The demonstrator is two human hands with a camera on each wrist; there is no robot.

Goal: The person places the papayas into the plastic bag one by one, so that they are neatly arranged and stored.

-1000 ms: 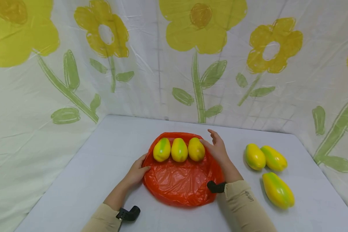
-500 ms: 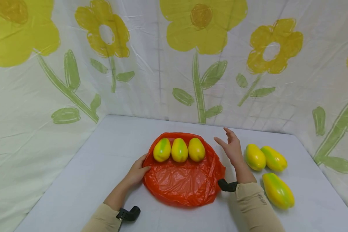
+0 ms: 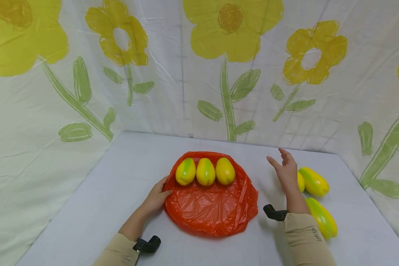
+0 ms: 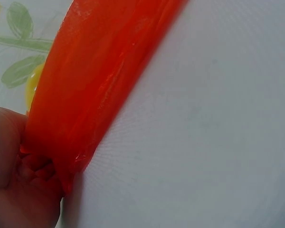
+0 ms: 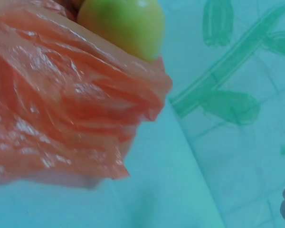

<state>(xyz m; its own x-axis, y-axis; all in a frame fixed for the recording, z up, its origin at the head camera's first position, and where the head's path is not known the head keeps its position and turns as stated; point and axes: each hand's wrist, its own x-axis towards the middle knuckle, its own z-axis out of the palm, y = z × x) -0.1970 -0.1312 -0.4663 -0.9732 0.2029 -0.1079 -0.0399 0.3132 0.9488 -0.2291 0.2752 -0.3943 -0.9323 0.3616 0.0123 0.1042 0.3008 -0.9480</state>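
My left hand [image 3: 158, 194] grips the left rim of a red plastic bag [image 3: 209, 212], thumb over the edge and fingers beneath. In the left wrist view, the bag's folded side [image 4: 92, 80] runs up from between the thumb and curled fingers of that hand [image 4: 19, 175]. Three yellow-green papayas stand side by side at the far part of the bag: a left one [image 3: 185, 172], a middle one [image 3: 206, 172] and a right one [image 3: 225, 171]. Holding nothing, my right hand [image 3: 287, 173] is raised right of the bag, thumb and fingers apart, overlapping a papaya [image 3: 301, 181] behind it.
Two more papayas lie on the white table [image 3: 119, 177] at the right: one farther back [image 3: 313, 181] and one nearer [image 3: 323, 220], partly behind the right forearm. A curtain [image 3: 166, 92] printed with yellow flowers hangs along the table's far edge.
My right hand has left the right papaya on the bag and moved rightward to the loose papayas, partly covering two of them. My left hand and the bag's papayas have stayed put.
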